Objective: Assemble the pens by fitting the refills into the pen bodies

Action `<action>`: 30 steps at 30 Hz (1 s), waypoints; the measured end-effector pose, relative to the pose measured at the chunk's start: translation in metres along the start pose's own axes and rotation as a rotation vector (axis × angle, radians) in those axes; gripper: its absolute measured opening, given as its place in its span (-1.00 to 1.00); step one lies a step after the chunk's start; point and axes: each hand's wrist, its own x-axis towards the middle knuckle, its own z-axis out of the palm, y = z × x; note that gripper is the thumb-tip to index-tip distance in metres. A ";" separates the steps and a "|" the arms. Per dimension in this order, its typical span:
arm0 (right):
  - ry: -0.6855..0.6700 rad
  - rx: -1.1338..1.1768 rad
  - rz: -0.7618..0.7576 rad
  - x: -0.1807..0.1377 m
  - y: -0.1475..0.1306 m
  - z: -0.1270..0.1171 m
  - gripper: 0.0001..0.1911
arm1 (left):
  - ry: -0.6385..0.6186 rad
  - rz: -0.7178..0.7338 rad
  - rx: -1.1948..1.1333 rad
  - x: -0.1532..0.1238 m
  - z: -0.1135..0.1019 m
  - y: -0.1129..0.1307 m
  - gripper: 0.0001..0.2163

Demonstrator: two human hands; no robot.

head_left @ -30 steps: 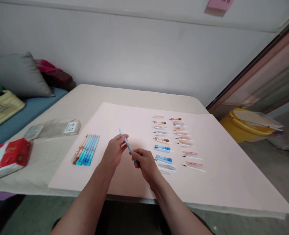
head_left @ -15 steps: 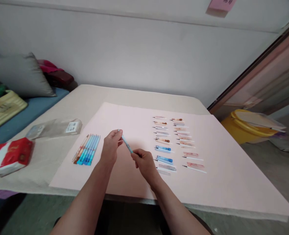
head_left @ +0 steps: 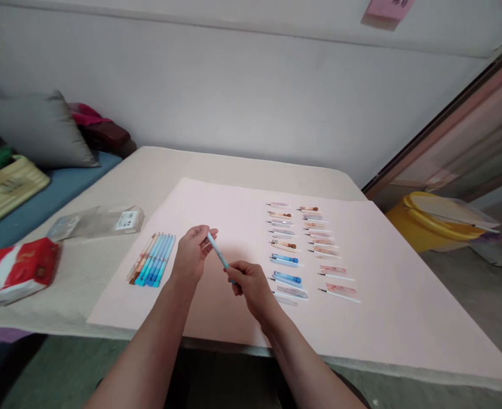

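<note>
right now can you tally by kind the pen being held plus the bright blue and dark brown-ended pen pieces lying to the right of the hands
held pen: 1
bright blue pen pieces: 2
dark brown-ended pen pieces: 3
total: 6
</note>
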 end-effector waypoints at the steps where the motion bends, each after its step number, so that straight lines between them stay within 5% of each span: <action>1: 0.000 -0.023 -0.006 0.000 0.000 0.000 -0.83 | 0.023 0.011 0.009 0.001 -0.001 0.000 -0.79; 24: 0.023 -0.098 -0.026 0.000 -0.003 0.000 -0.84 | 0.041 -0.012 -0.023 0.002 -0.006 0.002 -0.69; 30: 0.051 -0.136 -0.029 -0.001 -0.006 0.001 -0.85 | 0.073 0.010 0.123 0.000 -0.003 -0.003 -0.64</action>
